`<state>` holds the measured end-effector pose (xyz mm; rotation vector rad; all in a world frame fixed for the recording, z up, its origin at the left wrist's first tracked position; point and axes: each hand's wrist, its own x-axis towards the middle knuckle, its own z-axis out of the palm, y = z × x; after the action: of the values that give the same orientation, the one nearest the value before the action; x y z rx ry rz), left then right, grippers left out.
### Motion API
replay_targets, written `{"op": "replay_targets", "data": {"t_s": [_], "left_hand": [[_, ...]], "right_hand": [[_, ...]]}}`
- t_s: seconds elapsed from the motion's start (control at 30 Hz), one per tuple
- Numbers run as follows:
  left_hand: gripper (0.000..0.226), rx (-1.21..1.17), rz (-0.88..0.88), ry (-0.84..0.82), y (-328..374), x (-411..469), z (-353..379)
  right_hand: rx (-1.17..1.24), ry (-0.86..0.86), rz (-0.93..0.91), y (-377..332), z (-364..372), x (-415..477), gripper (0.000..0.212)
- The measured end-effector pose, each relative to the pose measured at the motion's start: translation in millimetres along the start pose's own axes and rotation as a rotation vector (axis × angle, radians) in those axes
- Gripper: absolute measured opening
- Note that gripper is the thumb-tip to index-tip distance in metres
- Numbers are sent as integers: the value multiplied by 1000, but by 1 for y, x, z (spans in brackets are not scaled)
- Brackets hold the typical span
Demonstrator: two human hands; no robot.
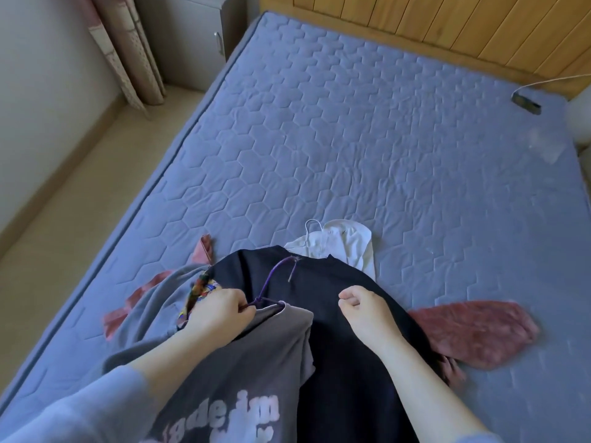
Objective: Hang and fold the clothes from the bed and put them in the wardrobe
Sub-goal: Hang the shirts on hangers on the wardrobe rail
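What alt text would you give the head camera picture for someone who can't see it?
A person's left hand grips a purple hanger at the neck of a grey printed T-shirt, over a navy garment on a blue quilted bed. The right hand, fingers curled, is over the navy cloth; a white top and a dark red garment lie nearby.

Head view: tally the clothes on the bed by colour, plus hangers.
Navy garment: 1
Grey printed shirt: 1
White camisole: 1
Maroon garment: 1
Pink garment, two patches, likely one piece: 1
Blue-grey garment: 1
Multicoloured piece: 1
Purple hanger: 1
Total: 8
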<state>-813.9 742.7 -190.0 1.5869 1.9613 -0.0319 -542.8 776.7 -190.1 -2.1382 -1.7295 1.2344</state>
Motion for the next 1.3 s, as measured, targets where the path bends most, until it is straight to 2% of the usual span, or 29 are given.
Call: {"op": "replay_targets", "data": {"t_s": [0.33,0.6,0.67,0.77,1.0,1.3], "left_hand": [[41,72,16,11,-38,117,73],[39,141,15,-85,-70,158,121],[38,151,24,-98,-75,164,133],[36,158,29,-109,-80,170,145],[37,152,46,-77,-86,171,154],[43,116,1,-79,-77,154,140]], "right_hand": [[-202,-10,16,49,48,131,24],[-349,-1,64,68,71,203,41],[-398,-8,58,68,74,219,39],[-453,-23,52,70,81,239,25],[-496,-80,78,78,94,257,31],[-377,-1,100,77,85,220,48]]}}
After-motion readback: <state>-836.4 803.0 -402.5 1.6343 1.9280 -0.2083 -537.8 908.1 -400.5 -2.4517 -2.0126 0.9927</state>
